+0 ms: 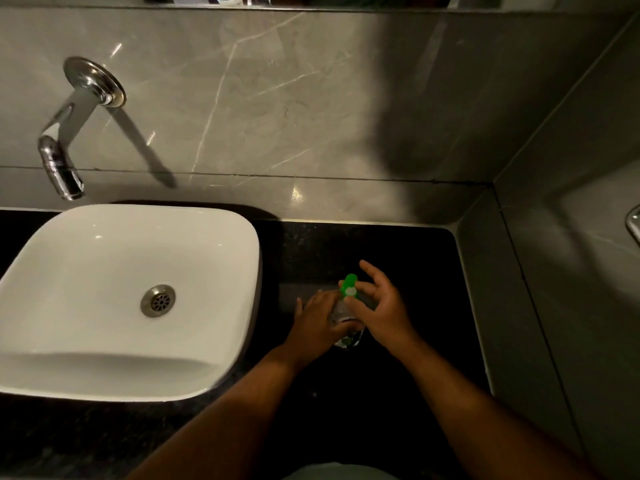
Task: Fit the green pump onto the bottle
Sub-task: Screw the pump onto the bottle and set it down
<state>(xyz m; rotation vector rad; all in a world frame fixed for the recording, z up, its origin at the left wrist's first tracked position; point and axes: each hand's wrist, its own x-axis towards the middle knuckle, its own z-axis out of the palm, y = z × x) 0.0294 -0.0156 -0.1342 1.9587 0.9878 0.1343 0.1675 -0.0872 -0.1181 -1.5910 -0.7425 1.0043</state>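
Head view: right of the white ceramic basin [242, 271], on black speckled stone, the left hand [317, 323] grips a clear plastic bottle [346, 315]. The right hand [379, 308] pinches the glossy green plastic pump [348, 288] atop its neck. Seating appears underway; next likely twisting tight.

Bottle [346, 320]: body largely covered by the left hand [320, 320] and right hand [379, 311]; label print too small and dim to read. Pump [348, 287]: its base and the bottle neck are hidden behind the right hand's fingers [360, 308], so seating cannot be judged. Metal fitting [633, 225] at far right: cut by the edge. Mirror [311, 0] at top: only a strip shows. Counter [398, 244]: near edge outside the picture.
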